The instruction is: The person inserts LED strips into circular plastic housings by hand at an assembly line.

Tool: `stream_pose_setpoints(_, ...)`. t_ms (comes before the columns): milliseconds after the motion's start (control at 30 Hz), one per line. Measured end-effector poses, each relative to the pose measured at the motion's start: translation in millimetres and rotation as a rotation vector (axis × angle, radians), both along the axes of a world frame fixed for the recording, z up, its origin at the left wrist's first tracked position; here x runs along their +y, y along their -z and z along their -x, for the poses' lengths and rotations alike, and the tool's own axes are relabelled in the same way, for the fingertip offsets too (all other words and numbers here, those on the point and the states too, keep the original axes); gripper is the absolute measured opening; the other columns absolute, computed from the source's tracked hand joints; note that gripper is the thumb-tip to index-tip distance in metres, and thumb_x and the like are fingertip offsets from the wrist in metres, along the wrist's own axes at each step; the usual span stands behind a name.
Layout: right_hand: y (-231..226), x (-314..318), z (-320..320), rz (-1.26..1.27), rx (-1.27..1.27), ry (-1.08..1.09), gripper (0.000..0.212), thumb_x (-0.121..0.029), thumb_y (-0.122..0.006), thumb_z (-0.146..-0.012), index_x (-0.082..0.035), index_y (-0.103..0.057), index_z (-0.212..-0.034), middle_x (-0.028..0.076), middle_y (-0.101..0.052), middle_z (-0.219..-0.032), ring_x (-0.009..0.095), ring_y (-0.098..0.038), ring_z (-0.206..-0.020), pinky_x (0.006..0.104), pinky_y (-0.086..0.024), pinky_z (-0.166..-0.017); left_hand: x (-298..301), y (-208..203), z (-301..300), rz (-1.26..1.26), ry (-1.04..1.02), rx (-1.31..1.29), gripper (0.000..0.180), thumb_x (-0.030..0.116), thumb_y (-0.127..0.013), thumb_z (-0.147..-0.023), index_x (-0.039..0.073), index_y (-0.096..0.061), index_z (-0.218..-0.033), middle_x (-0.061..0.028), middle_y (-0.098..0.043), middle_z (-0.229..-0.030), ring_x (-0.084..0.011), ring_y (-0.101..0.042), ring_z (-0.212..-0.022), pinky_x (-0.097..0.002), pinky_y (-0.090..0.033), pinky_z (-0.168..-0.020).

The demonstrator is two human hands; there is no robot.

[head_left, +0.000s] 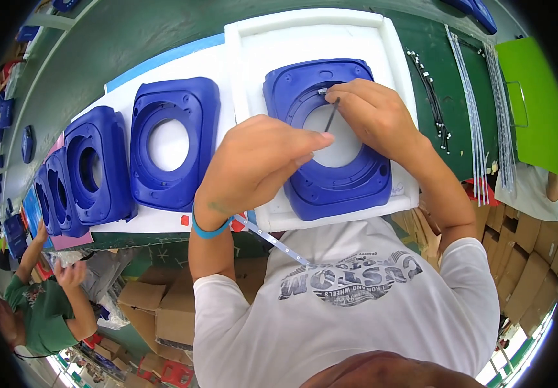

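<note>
Black cable point(332, 116) is pinched at both ends – lower by left hand point(256, 152), upper by right hand point(377, 118). Blue housing point(340, 189) is seated in white foam tray point(405, 84).

Wht tee point(356, 317) w/ print point(351, 282), blu wristband point(208, 233)

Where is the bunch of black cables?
In the head view, the black cables lie on the green tabletop at right, between the white tray and the long pale strips.
</note>
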State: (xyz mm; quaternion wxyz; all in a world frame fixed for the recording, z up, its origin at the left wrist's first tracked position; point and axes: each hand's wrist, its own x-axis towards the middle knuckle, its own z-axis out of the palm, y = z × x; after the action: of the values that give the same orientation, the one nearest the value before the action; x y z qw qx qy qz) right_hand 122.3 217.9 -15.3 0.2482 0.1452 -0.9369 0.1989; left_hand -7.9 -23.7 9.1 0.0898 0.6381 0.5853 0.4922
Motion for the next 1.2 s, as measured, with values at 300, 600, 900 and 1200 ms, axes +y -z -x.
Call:
stream_pose_setpoints(300,-6.4,5.9,3.4,-0.03,0.034,0.093,0.02,0.004,-0.074,-0.077,0.003,-0.074,-0.097,0.012,-0.072,-0.106,0.031,-0.069,-0.094,0.0415,-0.058,-0.082,9.4,21.8,-15.7,0.146,-0.061,0.15,0.034,-0.002,-0.078,-0.086,0.008,-0.08,-0.118,-0.005,-0.08,-0.101,-0.0265,-0.073,-0.089,-0.0383,-0.053,-0.079)
stream_pose_setpoints(600,0.8,2.0,19.1,-0.198,0.054,0.06,0.019,-0.006,-0.071,-0.076,0.0,-0.075,-0.094,0.01,-0.072,-0.114,0.028,-0.067,-0.105,0.0407,-0.056,-0.088,12.4,24.6,-17.0,0.143,-0.062,0.18,0.034,-0.002,-0.077,-0.085,0.007,-0.079,-0.118,-0.0058,-0.079,-0.1,-0.0266,-0.073,-0.087,-0.038,-0.053,-0.079)
stream_pose_setpoints(900,-32.4,41.2,23.3,0.088,-0.111,0.115,0.045,-0.026,-0.08,-0.1,-0.002,-0.069,-0.136,0.018,-0.07,-0.138,0.037,-0.066,-0.126,0.0436,-0.051,-0.111,12.0,19.5,-11.7,0.009,-0.467,-0.132,0.024,0.003,-0.078,-0.09,0.007,-0.079,-0.114,-0.0068,-0.08,-0.1,-0.0294,-0.074,-0.087,-0.0405,-0.057,-0.078)
stream_pose_setpoints(1200,-19.8,37.4,113.7,0.402,-1.003,0.123,0.104,-0.085,-0.037,-0.104,0.008,-0.078,-0.122,0.025,-0.075,-0.129,0.032,-0.07,-0.116,0.0416,-0.051,-0.107,15.7,14.6,-3.2,0.179,-0.342,0.192,0.017,-0.002,-0.082,-0.087,0.003,-0.075,-0.101,-0.0085,-0.079,-0.104,-0.0285,-0.07,-0.099,-0.0392,-0.055,-0.09)
